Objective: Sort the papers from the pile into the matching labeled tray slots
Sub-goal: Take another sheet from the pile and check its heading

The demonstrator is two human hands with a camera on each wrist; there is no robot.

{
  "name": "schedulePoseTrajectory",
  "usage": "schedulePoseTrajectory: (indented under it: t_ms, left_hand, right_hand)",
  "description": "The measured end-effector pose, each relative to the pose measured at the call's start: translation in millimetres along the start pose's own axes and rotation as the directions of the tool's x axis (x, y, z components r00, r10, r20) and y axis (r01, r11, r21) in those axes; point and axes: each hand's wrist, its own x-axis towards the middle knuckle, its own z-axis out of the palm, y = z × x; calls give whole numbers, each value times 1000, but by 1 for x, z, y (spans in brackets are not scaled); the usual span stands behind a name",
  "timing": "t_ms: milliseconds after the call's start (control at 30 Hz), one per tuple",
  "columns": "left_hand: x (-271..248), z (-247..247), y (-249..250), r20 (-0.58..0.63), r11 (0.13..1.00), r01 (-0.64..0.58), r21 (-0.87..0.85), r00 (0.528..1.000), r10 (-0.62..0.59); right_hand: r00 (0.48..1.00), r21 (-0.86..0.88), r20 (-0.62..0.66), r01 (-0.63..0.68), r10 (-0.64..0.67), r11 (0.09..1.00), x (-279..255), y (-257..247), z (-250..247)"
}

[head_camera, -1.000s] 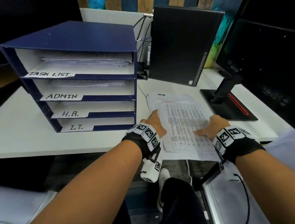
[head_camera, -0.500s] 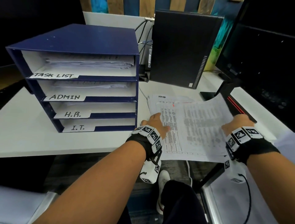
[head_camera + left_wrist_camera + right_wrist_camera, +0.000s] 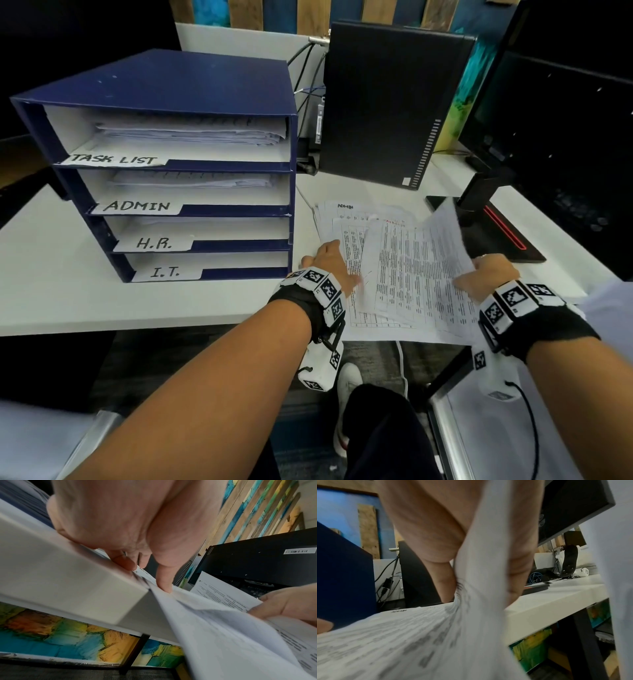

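Pile of white printed papers point(image 3: 346, 236) lies on the white worktop point(image 3: 51, 274) near its front edge, just right of the dark blue four-slot cardboard tray point(image 3: 178, 89); the front of the pile overhangs the edge.

Right hand point(image 3: 488, 274): thumb on top, fingers beneath, clamped on the right margin of the top white sheet of printed tables point(image 3: 418, 270). That side is raised off the pile; the left side lies on it.

Left hand point(image 3: 330, 265): fingers straight, together, pressing flat on the pile's left margin; the left wrist view shows fingertips point(image 3: 163, 586) on paper at the worktop edge.

Tray labels, top to bottom: TASK LIST, ADMIN, H.R., I.T. Upper two slots hold papers. A sheet lower in the pile is headed ADMIN; the lifted sheet's red heading is too blurred to read.

Step in hand (judged): separating one sheet.
- Keep the left hand's pressure on so the lower sheets stay put.
- Peel from the right, confirm only one sheet comes.
- Read the heading before choosing a slot.
- Support the sheet so it enters flat; thin paper buckles.
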Motion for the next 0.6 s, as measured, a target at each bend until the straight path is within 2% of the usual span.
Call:
schedulePoseTrajectory:
  t_ms: [167, 300, 367, 500, 600]
  left_hand:
    - [3, 1, -8, 48, 986, 63, -157, 997, -56]
    - [7, -5, -9, 96, 975, 114, -193, 991, -96]
    - [6, -7, -7, 89, 967, 109, -232, 992, -90]
    - [-2, -4, -3, -3, 958, 107, -264, 994, -112]
    - [-7, -12, -1, 7, 915, 90, -393, 995, -95]
  right_hand:
    - [995, 104, 91, 30, -40, 994, -8, -13, 0]
    - [998, 214, 31, 54, -62, 975, -13, -11, 0]
    - [995, 302, 16, 90, -99, 949, -14, -7, -5]
    - [980, 456, 31, 162, -197, 875, -20, 5, -12]
    - [957, 560, 69, 197, -282, 805, -30, 9, -15]
